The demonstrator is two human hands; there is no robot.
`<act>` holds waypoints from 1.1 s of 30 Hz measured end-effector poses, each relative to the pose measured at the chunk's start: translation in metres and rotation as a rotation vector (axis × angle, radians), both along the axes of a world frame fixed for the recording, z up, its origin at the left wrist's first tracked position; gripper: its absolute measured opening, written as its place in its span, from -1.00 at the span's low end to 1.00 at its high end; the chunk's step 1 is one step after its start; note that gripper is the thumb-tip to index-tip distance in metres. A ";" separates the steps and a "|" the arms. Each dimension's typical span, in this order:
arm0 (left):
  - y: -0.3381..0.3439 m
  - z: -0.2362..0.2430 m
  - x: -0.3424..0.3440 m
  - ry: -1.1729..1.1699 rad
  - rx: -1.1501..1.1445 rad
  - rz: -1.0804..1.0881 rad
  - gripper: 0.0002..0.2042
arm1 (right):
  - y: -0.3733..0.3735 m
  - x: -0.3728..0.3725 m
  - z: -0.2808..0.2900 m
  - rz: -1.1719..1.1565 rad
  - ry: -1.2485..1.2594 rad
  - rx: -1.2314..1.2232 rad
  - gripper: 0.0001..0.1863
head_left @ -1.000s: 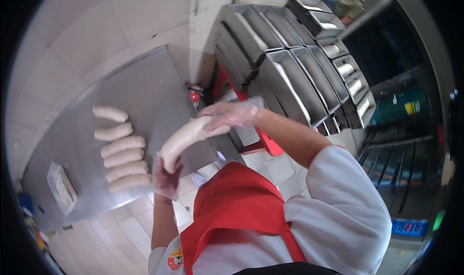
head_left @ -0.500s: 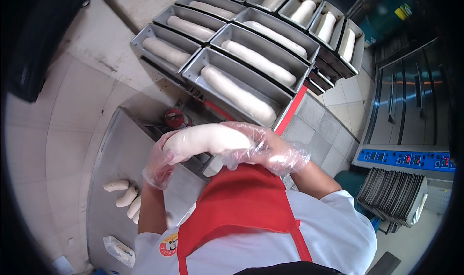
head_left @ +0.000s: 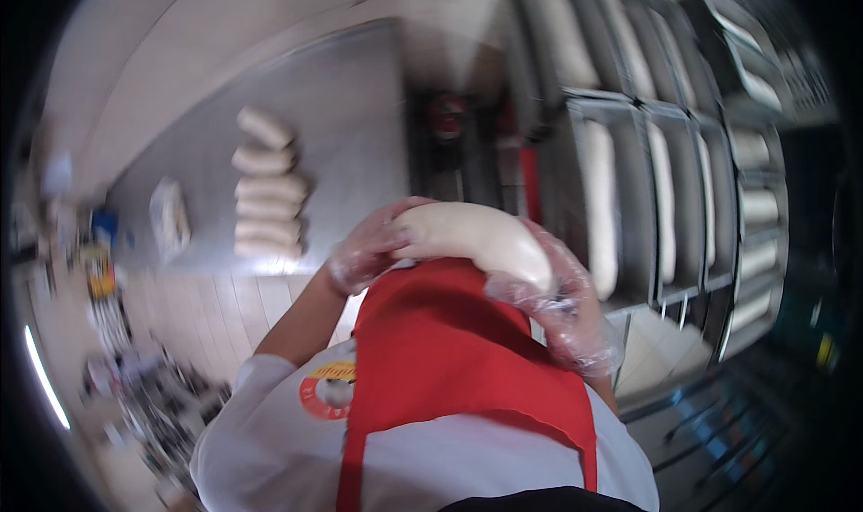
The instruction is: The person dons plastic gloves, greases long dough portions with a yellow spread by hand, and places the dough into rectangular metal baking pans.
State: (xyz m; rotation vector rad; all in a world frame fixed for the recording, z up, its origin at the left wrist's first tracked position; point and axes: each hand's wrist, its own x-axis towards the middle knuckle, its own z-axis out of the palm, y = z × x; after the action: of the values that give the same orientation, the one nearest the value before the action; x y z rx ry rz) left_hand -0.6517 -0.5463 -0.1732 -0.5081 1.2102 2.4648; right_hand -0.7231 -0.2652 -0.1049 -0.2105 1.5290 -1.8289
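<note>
Evidently soft and prone to sagging, the pale dough roll (head_left: 476,233) curved before the red apron (head_left: 467,359), clasped at one end by the left hand (head_left: 376,244) and at the other by the right hand (head_left: 564,298), probably best supported from beneath.

The fisheye camera, head-mounted, faces steeply downward over the apron (head_left: 467,350) at 6 o'clock (straight edges bow toward the dark border). At near range, the left hand (head_left: 373,245) sits at 9 o'clock, the right hand (head_left: 564,301) at 4. Farther off: table (head_left: 351,107) at 10, pans (head_left: 636,206) at 2.
</note>
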 end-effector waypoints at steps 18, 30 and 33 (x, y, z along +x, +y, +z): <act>-0.173 -0.173 0.121 0.017 -1.347 0.771 -0.36 | -0.231 0.016 -0.094 0.053 1.257 0.484 -0.17; -0.007 -0.103 0.065 0.479 -1.095 0.173 -0.69 | 0.158 0.100 -0.107 -1.008 0.690 0.468 -0.71; 0.072 -0.083 -0.016 0.490 -0.621 0.076 -0.71 | 0.261 0.017 -0.110 -1.413 0.391 0.078 -0.68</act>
State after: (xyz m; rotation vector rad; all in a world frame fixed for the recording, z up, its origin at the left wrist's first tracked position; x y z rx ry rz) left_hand -0.6673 -0.4741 -0.2560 -0.0836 2.2106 2.3086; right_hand -0.7064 -0.0047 -0.2145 0.8132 2.2800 -2.8389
